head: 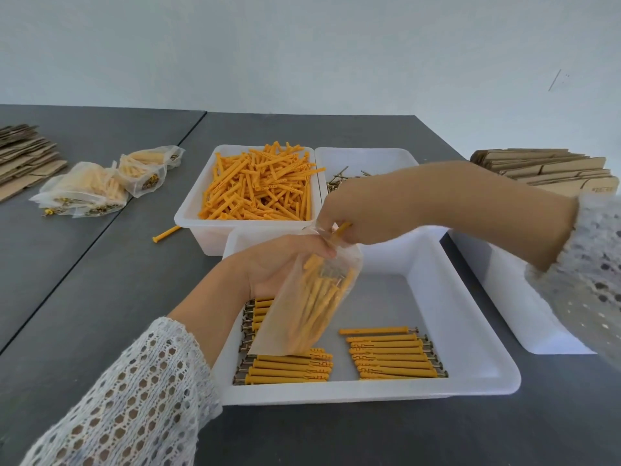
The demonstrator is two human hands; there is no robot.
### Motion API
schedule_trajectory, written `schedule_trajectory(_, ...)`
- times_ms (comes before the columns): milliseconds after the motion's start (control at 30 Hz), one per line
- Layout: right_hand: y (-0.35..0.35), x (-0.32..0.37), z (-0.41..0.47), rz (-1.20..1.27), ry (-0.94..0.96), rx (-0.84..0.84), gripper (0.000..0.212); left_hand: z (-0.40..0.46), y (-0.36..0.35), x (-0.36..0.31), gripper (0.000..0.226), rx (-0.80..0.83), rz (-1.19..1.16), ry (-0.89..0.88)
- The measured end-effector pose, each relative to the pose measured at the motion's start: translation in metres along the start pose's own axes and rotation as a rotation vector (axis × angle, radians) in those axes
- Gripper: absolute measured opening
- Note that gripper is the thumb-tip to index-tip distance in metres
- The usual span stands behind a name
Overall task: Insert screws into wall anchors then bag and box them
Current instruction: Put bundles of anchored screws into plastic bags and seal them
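Observation:
My left hand (279, 264) grips the mouth of a clear plastic bag (309, 307) that hangs over the near white tray (470, 317) and holds several orange anchors with screws. My right hand (363, 210) pinches one orange anchor (342, 228) at the bag's opening, its tip pointing into the bag. In the tray lie two rows of assembled anchors, one on the left (285, 368) partly hidden behind the bag, one on the right (393, 356).
Behind the tray stand a white bin of loose orange anchors (262, 186) and a bin of screws (339, 178). Filled bags (100, 183) lie at the left, a stray anchor (166, 233) near them. Flat cardboard stacks sit far left (23, 156) and far right (551, 169). Another white tray (524, 314) is at right.

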State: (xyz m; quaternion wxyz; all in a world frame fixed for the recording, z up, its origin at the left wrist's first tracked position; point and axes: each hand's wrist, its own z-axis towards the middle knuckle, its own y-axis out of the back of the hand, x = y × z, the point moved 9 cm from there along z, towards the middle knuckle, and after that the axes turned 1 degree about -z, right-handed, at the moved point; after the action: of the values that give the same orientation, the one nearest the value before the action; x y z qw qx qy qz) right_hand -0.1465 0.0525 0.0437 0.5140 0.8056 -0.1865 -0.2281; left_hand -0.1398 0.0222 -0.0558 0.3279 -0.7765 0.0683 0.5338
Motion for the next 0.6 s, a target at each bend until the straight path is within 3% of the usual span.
schedule_trajectory(133,0.0,-0.008,0.012,0.285,0.013,0.119,0.012,-0.001,0.0,0.0,0.043,-0.012,0.011,0.001)
schedule_trajectory(300,-0.002,-0.021,0.011,0.757,0.046,0.081,0.024,-0.003,-0.002,-0.001,0.025,-0.016,-0.036,0.015)
schedule_trajectory(467,-0.007,-0.03,-0.002,0.929,0.067,0.01,0.025,-0.001,0.002,0.0,0.033,-0.031,-0.033,0.003)
schedule_trajectory(600,-0.019,-0.055,-0.012,0.883,-0.107,-0.153,0.025,0.002,0.009,-0.001,0.029,-0.055,-0.007,-0.017)
